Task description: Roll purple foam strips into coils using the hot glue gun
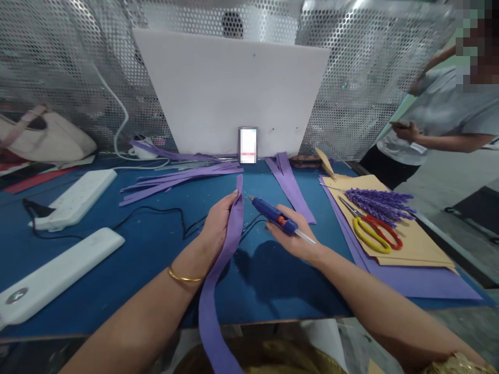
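At the frame's centre the left hand (216, 221) pinched a purple strip (234, 223) near its top while the right hand (292, 234) gripped a blue glue gun (275, 215) just beside it, seemingly for gluing, the next move calling for steady aim.

Perforated screen (351, 72) behind blue table (146, 246)

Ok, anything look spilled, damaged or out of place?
Nothing looks spilled or damaged. Mildly odd: the handbag at far left, seemingly unrelated to the work, and the purple strip in the left hand, trailing loose beyond the table.
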`<state>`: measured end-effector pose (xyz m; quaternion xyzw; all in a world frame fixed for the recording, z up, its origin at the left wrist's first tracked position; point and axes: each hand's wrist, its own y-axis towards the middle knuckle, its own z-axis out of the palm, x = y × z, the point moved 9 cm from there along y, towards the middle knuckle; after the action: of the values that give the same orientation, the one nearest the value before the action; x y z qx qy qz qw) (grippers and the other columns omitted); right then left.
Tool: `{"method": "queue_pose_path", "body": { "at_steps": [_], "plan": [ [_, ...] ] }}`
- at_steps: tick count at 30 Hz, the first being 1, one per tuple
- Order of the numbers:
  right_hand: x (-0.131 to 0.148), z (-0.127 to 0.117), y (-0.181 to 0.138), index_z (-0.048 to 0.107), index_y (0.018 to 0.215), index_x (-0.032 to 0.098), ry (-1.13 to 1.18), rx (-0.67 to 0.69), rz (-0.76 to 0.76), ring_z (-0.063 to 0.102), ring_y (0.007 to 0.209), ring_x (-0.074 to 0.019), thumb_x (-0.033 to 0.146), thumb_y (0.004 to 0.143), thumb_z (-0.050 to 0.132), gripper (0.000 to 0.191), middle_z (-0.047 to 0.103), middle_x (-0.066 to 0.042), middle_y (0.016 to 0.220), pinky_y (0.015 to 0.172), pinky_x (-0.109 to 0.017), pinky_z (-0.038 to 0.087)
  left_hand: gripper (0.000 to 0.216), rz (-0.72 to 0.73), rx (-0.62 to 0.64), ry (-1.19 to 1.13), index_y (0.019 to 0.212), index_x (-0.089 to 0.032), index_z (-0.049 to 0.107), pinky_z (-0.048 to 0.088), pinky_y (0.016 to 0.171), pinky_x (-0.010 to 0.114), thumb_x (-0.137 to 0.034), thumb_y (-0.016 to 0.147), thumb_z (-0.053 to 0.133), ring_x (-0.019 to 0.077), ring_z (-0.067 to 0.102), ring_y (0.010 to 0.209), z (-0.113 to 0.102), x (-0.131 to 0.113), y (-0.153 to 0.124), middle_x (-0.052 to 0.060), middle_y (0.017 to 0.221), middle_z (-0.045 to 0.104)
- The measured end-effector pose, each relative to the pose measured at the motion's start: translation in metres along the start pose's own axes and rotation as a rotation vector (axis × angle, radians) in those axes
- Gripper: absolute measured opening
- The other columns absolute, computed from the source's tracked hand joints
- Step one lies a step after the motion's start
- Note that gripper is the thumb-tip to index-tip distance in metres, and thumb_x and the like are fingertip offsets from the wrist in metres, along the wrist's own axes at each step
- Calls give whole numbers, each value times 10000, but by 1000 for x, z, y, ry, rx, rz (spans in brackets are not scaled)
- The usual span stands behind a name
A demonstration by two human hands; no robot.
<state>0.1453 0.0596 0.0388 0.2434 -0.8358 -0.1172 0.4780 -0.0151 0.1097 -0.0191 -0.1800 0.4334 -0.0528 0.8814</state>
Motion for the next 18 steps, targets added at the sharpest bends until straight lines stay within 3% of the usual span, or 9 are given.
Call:
{"method": "queue_pose_path", "body": {
  "at_steps": [18],
  "plan": [
    [8,4,-2,415,722,230,-93,48,-19,431,598,-122,350,878,574,253,458,32,687,578,-259,342,170,47,35,-37,650,-135,632,392,476,182,-159,782,736,59,471,466,5,-1,0,-26,560,580]
  ]
}}
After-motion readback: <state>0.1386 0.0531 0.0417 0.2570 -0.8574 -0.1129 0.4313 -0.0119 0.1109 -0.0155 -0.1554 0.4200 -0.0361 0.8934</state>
